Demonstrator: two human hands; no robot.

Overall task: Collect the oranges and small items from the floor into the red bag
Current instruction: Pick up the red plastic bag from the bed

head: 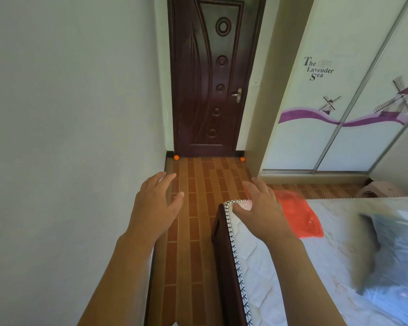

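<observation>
Two oranges lie on the brown tiled floor at the foot of the dark door: one orange [176,157] in the left corner, a second orange [242,159] in the right corner. A thin red plastic bag [299,215] lies flat on the mattress corner, partly behind my right hand. My left hand [156,203] hovers over the floor strip with fingers spread, holding nothing. My right hand [260,205] hangs over the mattress corner, fingers relaxed and empty. Both hands are far from the oranges.
A narrow floor strip runs between the white wall on the left and the bed [229,267] with its white mattress [316,267]. The dark wooden door [207,78] is closed. A sliding wardrobe [339,114] stands at the right, a folded grey cloth [391,250] on the mattress.
</observation>
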